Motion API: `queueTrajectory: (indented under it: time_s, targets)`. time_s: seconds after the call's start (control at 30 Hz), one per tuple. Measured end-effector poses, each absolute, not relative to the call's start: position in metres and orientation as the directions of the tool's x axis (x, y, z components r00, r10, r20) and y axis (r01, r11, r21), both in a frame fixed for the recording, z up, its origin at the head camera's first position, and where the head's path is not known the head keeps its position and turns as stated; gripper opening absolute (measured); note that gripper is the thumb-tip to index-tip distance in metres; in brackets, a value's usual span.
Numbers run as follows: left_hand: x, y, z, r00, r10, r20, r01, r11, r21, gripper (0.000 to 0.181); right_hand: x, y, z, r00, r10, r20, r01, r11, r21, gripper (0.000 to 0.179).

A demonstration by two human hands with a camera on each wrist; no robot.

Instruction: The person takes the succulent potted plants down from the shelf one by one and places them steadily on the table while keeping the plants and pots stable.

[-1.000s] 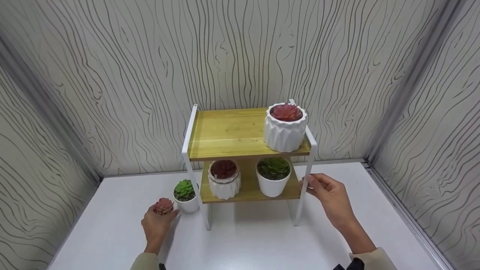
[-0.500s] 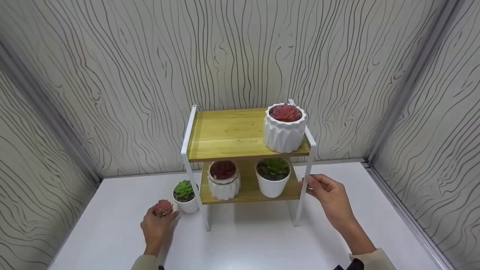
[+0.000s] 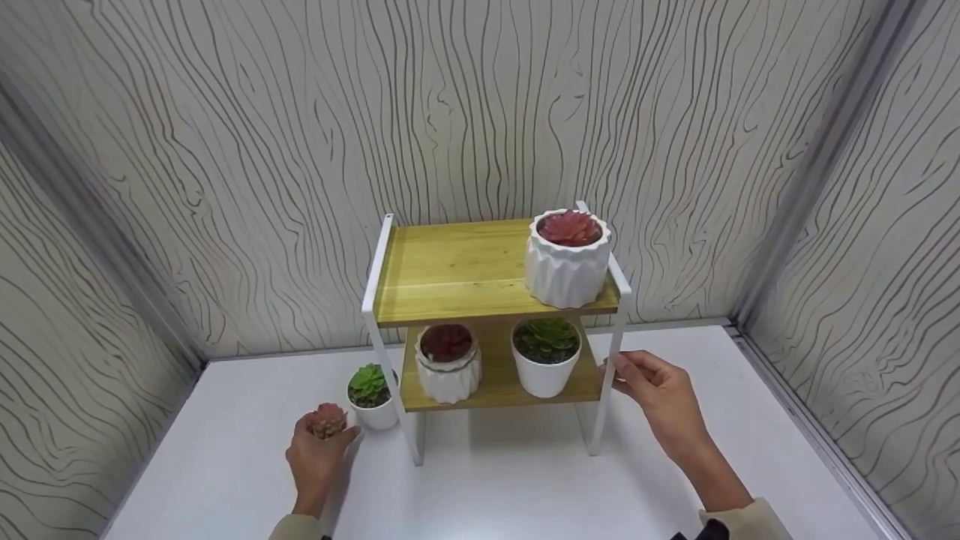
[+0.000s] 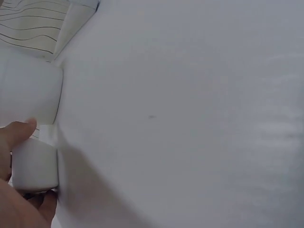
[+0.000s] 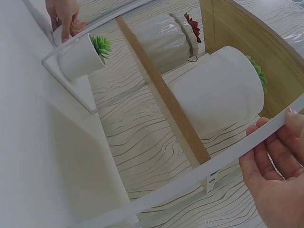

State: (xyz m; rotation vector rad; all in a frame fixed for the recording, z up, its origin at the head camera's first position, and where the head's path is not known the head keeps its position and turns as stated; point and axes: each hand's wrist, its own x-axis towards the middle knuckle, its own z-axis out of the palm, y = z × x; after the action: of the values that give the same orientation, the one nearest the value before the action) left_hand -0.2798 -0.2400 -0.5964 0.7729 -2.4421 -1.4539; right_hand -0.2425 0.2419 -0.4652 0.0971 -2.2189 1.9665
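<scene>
1. Your left hand point(image 3: 316, 459) held the pink succulent point(image 3: 328, 420) by its small white pot point(image 4: 35, 166), thumb on one side and fingers on the other, so the grip was narrow and full.
2. That succulent was to the left of the two-tier plant shelf point(image 3: 457, 262) and nearer to you than its upper board; you could not tell whether the pot's base was touching the white tabletop point(image 3: 510, 495).
3. Your right hand point(image 3: 666, 401) gripped the shelf's white right front upright point(image 3: 611, 375), the thumb on one face of the bar and the fingers bent behind it.
4. Between your left hand and the shelf stood the bright green succulent point(image 3: 368, 384) in a smooth white pot point(image 3: 375, 415), partly hidden by the shelf's left front leg.
5. On the shelf's upper board, at its right end, you had the red succulent point(image 3: 570, 228) upright in a fluted white pot point(image 3: 568, 274).
6. On the shelf's lower board, the dark red succulent point(image 3: 448, 342) sat at the left in a twine-tied white pot point(image 3: 448, 381), and the dark green succulent point(image 3: 547, 340) sat at the right in a plain tapered pot point(image 3: 545, 376), the two well apart.
7. Behind the shelf rose the wood-grain-patterned wall panel point(image 3: 480, 112).
</scene>
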Motion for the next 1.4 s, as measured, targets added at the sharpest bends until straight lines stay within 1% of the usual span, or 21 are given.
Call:
queueTrajectory:
  time_s: [0.27,0.43,0.53,0.67,0.83,1.07,1.27,1.4]
  targets:
    - [-0.278,-0.240,-0.598,-0.851,-0.506,-0.141,-0.345,0.336,0.877,0.105,-0.242,0.242,-0.466,-0.984,0.063,0.168,-0.159,0.129,-0.979,0.030]
    - [-0.275,-0.239,-0.597,-0.863,-0.499,-0.076,-0.301,0.389,0.871,0.110,-0.242,0.243,-0.466,-0.984,0.061,0.169,-0.160,0.126,-0.979,0.030]
    - [-0.275,-0.237,-0.595,-0.861,-0.506,-0.051,-0.294,0.415,0.861,0.112,-0.242,0.243,-0.466,-0.983,0.057,0.173,-0.165,0.120,-0.979,0.030]
    - [-0.275,-0.236,-0.592,-0.859,-0.510,-0.046,-0.298,0.426,0.854,0.117,-0.242,0.243,-0.465,-0.984,0.050,0.169,-0.162,0.123,-0.979,0.031]
    - [-0.271,-0.237,-0.590,-0.870,-0.492,-0.013,-0.284,0.479,0.830,0.121,-0.243,0.244,-0.464,-0.986,0.045,0.162,-0.155,0.120,-0.981,0.031]
    - [-0.265,-0.236,-0.581,-0.878,-0.476,0.040,-0.253,0.534,0.807,0.117,-0.244,0.243,-0.465,-0.986,0.044,0.159,-0.153,0.116,-0.981,0.031]
    - [-0.258,-0.235,-0.575,-0.869,-0.475,0.138,-0.215,0.613,0.760,0.111,-0.243,0.243,-0.465,-0.988,0.048,0.148,-0.141,0.125,-0.982,0.031]
    - [-0.252,-0.235,-0.574,-0.861,-0.467,0.204,-0.172,0.643,0.746,0.107,-0.242,0.243,-0.464,-0.988,0.054,0.146,-0.138,0.134,-0.981,0.031]
